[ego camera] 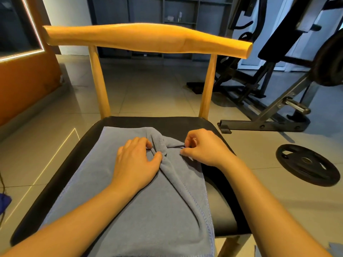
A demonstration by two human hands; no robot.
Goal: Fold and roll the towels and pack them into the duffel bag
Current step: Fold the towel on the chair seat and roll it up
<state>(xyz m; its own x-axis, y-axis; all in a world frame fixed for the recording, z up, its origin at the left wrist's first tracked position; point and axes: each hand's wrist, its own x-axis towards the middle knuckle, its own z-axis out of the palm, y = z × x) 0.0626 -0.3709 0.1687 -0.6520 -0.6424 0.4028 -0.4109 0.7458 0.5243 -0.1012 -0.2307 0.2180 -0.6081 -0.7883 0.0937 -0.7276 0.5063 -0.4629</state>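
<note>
Grey towel [141, 210] flat on chair seat [219, 206]; left hand [136, 160] and right hand [204, 147] pinching bunched far-right corner between them.

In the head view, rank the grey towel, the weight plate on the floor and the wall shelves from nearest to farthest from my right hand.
1. Grey towel: on the chair seat, pinched by the right hand itself.
2. Weight plate: flat on the floor, right of the seat.
3. Wall shelves: far back, against the wall.
</note>
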